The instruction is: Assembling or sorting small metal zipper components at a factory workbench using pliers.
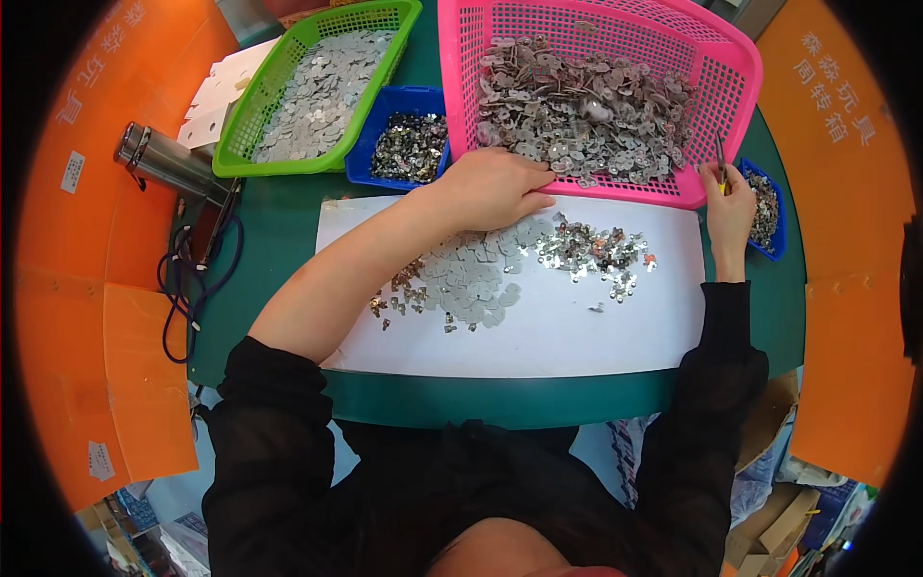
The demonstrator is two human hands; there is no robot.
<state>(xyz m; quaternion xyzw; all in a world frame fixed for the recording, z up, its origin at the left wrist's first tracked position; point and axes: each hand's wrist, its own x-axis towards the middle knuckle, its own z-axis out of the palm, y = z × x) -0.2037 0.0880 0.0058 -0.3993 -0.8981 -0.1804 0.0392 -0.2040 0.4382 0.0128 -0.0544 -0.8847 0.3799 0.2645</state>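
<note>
My left hand point(494, 188) is at the near rim of a pink plastic basket point(600, 190), thumb below the rim and fingers on it, seemingly gripping it. Grey flat metal or plastic pieces point(586, 106) fill the basket. At its near right corner, my right hand point(731, 207) is closed around small pliers point(721, 165) with a yellow grip, jaws pointing away from me. Beneath my left forearm, a white board point(577, 346) carries a heap of flat grey pieces point(466, 284). Small shiny metal parts point(601, 252) lie right of the heap, brassy ones point(409, 288) left of it.
A green basket point(231, 144) of flat grey discs stands at the far left. Blue bins hold small metal parts, one bin point(361, 159) left of the pink basket, another bin point(781, 226) right. A steel flask point(163, 159) and dark cable point(197, 308) are left. Orange panels point(846, 192) flank the table.
</note>
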